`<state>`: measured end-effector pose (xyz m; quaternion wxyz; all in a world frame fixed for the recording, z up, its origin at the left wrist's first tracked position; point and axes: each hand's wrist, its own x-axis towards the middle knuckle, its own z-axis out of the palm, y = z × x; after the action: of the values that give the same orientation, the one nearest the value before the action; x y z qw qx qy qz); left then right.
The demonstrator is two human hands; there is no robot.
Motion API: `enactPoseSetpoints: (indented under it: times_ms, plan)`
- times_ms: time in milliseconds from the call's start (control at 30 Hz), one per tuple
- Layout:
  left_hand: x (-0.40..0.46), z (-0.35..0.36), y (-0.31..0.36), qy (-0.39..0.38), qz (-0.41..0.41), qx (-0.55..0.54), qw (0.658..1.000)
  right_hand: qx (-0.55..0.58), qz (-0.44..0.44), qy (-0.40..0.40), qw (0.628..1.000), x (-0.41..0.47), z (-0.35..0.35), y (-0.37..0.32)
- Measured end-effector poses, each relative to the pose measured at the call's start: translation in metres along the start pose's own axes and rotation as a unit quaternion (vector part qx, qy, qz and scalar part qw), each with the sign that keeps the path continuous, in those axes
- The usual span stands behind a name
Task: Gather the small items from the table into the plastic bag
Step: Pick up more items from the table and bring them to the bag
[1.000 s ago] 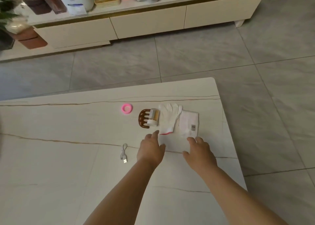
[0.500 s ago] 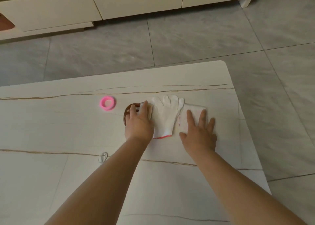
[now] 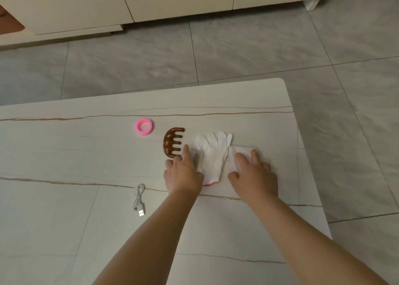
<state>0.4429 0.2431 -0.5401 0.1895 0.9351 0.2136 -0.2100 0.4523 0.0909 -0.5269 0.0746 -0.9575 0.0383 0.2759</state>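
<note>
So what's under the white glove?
The white glove lies partly on the flat plastic bag, which the right hand presses. At its left edge a small tan item peeks out by the left hand. The rest is covered.

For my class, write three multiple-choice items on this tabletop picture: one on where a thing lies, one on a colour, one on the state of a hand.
1. Where does the USB cable lie on the table?
A. on the white glove
B. nearer the camera than the pink ring, left of the left hand
C. under the right hand

2. What colour is the ring beside the brown comb?
A. pink
B. green
C. black

3. What is the right hand doing?
A. hanging off the table
B. holding the cable
C. resting on the plastic bag

Answers: 1 B, the cable sits alone left of the left hand. 2 A, it is plainly pink. 3 C, its fingers lie on the bag beside the white glove.
</note>
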Motion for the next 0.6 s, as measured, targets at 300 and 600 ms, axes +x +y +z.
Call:
enactPoseSetpoints:
  times_ms: [300, 600]
  plan:
    - [-0.080, -0.065, -0.002, -0.050, -0.009, -0.067, 0.996, 0.414, 0.042, -0.103, 0.904, -0.085, -0.066, -0.021]
    - [-0.189, -0.158, -0.023, -0.046, -0.050, -0.198, 0.978, 0.599, 0.143, -0.192, 0.764, -0.212, -0.140, -0.062]
